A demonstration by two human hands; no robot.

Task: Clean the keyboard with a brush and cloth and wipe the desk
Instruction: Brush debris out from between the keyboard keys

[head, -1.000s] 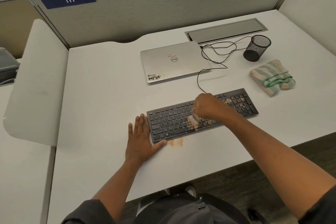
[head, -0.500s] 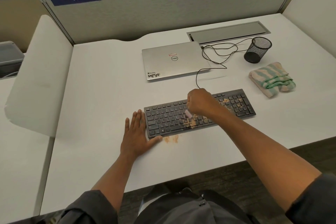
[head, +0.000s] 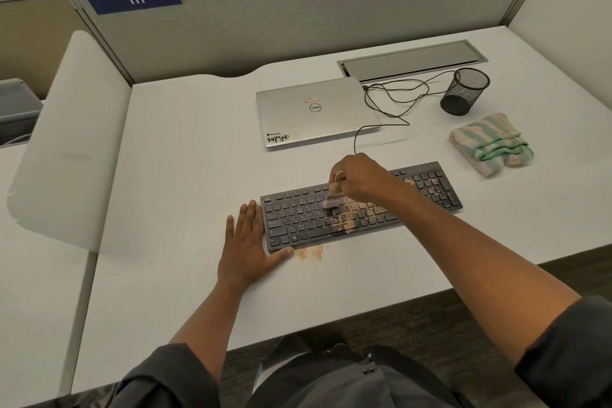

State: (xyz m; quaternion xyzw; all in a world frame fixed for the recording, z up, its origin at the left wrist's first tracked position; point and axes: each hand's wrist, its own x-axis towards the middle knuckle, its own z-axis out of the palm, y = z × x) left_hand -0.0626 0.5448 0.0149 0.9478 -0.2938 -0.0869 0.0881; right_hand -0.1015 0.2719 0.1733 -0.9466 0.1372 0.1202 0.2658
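On a white surface (head: 185,175) a black keyboard (head: 440,189) lies crosswise, dusted with tan crumbs over its middle and right-hand keys. Right hand (head: 359,175): its fingers are curled round the pale handle of a small brush (head: 332,200), whose bristles touch the keys just below the fingers. Left hand (head: 246,247) rests flat on the surface, fingers straight and slightly apart, against the keyboard's left end, with the thumb along its near corner. Just beside that thumb, a patch of tan crumbs (head: 311,253) lies on the surface at the keyboard's front edge. Well beyond the right fingers, a folded green-and-cream striped cloth (head: 490,144) lies untouched, near a black mesh cup (head: 465,91). Behind the keyboard sit a closed silver laptop (head: 314,111) and a looping black cable (head: 397,103).
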